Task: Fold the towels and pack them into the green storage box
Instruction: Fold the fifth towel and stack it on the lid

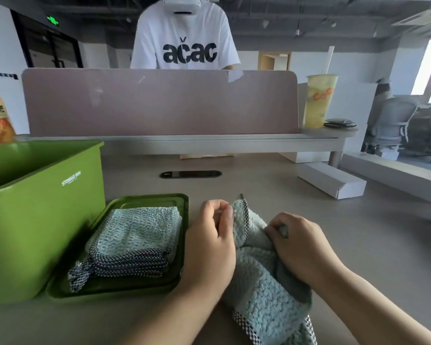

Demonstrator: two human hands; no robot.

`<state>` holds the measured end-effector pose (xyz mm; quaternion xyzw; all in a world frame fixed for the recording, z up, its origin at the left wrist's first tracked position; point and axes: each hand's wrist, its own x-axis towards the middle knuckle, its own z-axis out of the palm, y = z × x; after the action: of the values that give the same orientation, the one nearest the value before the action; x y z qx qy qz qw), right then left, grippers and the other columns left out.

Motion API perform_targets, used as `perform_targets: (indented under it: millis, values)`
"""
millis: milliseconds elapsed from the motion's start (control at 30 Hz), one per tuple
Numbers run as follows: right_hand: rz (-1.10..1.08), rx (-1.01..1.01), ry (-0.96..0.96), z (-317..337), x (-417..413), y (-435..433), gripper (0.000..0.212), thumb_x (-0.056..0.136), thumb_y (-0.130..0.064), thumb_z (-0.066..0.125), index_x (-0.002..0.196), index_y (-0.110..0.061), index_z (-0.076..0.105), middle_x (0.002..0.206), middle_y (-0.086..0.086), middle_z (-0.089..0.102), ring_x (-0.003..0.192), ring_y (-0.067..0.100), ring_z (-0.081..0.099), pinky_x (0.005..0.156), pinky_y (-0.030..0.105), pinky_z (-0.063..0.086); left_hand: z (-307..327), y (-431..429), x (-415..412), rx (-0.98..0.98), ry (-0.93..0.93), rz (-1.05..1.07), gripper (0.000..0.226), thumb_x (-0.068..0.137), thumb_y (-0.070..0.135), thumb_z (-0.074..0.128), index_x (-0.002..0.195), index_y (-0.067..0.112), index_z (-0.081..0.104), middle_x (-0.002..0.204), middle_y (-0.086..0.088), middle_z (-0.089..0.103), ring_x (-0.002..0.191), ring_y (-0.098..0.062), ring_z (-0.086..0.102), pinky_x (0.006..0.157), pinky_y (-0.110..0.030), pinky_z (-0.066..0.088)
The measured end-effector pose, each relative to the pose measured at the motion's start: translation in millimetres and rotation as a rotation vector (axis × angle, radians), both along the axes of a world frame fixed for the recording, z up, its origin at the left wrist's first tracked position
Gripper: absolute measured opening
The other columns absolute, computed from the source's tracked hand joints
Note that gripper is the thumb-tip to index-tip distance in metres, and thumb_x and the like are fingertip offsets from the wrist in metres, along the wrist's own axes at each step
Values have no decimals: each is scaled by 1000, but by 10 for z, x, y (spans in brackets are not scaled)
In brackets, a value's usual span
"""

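A light blue towel [264,292] with checked trim hangs bunched between my hands at the table's near edge. My left hand [213,242] pinches its upper corner by the trim. My right hand [301,247] grips a fold of the same towel a little to the right. The green storage box [42,220] stands at the left, its inside hidden from here. Beside it lies the green lid [182,202], upside down, carrying a stack of folded blue towels [135,240].
A pink desk divider [159,100] closes the back, with a person in a white T-shirt [184,41] behind it. A yellow drink cup [319,100] stands at the back right. White cartons [334,180] lie on the right; a black cable port [190,174] sits mid-table.
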<state>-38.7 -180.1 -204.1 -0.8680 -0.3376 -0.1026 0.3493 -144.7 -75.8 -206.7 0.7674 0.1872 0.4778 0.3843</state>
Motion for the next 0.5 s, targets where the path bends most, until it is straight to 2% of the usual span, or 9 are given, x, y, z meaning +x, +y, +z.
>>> perform_targets:
  millis: [100,167,233,267,333,367,400,467,500]
  values:
    - [-37,-51,36,-21,16,-24,9,88,-21,57,88,-19,66,85,-4,57,82,14,48,65,23,31,44,36,3,-270,-55,-88,14,95,27,50,83,26,57,81,4,65,74,5,59,68,-8,43]
    - [-61,-91,60,-29,38,-50,9,87,-18,56,84,-21,64,87,-3,58,82,16,49,66,25,34,93,69,16,-538,-112,-247,19,95,30,51,85,18,63,88,-9,67,88,-18,62,83,-31,47]
    - [-79,-113,72,-29,55,-71,7,87,-22,57,86,-21,64,91,-2,60,83,16,49,67,24,35,163,86,-16,-806,-194,-467,18,92,26,53,88,15,67,96,-16,67,96,-27,61,95,-44,44]
    - [-84,-122,73,-25,62,-81,7,88,-24,58,88,-21,65,93,-2,61,83,15,47,67,23,34,193,95,-36,-929,-222,-576,21,89,24,53,98,10,66,105,-19,66,102,-29,59,101,-47,40]
    - [-72,-145,77,-8,60,-93,12,88,-31,58,91,-22,66,96,-2,62,84,14,47,68,23,33,202,127,-66,-1104,-246,-762,43,84,24,52,121,1,55,123,-26,52,115,-32,49,111,-49,27]
    - [-55,-148,79,10,46,-98,14,88,-35,58,89,-23,66,94,-3,62,85,14,48,68,23,33,195,141,-79,-1155,-260,-840,46,86,25,51,124,-1,52,126,-25,49,116,-33,47,112,-48,26]
    - [-35,-142,75,31,31,-102,15,88,-37,57,83,-25,64,91,-5,60,84,14,49,68,24,32,191,157,-94,-1207,-265,-898,43,87,24,49,120,-2,55,124,-23,51,115,-32,49,110,-46,30]
    - [5,-117,76,66,9,-98,25,90,-32,54,69,-19,57,80,-5,57,79,17,50,64,29,31,201,171,-129,-1252,-296,-1005,38,85,23,45,107,0,65,115,-20,63,105,-31,61,97,-43,45]
    - [23,-76,89,83,0,-95,29,90,-28,53,67,-11,56,75,-2,56,75,18,50,61,31,32,196,176,-138,-1250,-305,-1035,39,84,25,43,100,2,69,109,-18,67,99,-31,65,90,-42,48]
